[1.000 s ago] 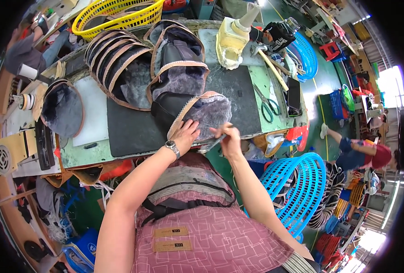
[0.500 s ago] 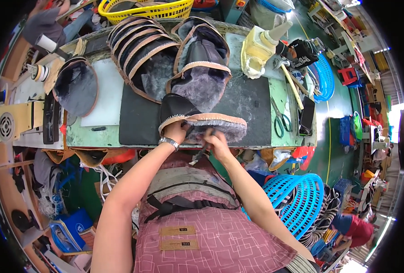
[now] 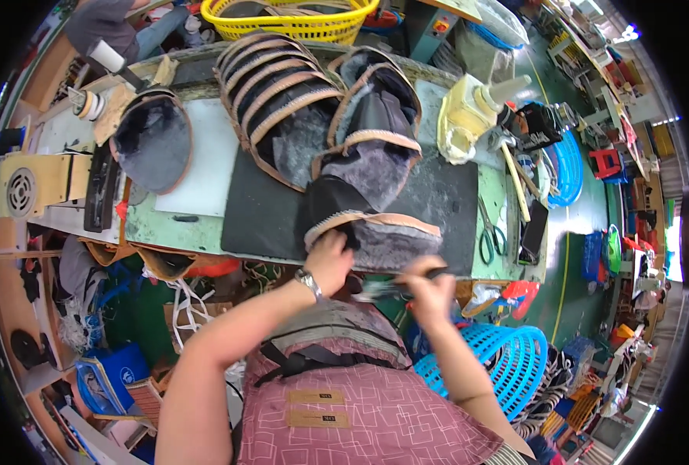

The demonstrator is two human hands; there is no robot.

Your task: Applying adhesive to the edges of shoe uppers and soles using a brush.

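At the bench's near edge lies a half-made slipper (image 3: 395,246) with a dark upper, grey fleece lining and a tan stitched rim. My left hand (image 3: 330,263) grips it at the rim, its fingertips hidden inside the opening. Closed round a thin dark-handled tool (image 3: 437,273), my right hand (image 3: 429,291) is just in front of the slipper, apart from it. Motion smears the pale end of this tool, so its kind cannot be made out. Beyond my hands, several similar slippers (image 3: 290,128) stand nested in a row, with another stack (image 3: 375,147) beside them.
A black mat (image 3: 263,209) covers the middle of the bench. To the right are a cream glue container (image 3: 462,116), scissors (image 3: 490,236) and a phone (image 3: 533,230). One slipper piece (image 3: 154,143) stands at left. A blue basket (image 3: 507,364) is below; a yellow basket (image 3: 290,27) is behind.
My right hand has drawn away from the fleece, to the right and toward me, with the tool. The left hand keeps its grip on the slipper. The whole view has shifted slightly.
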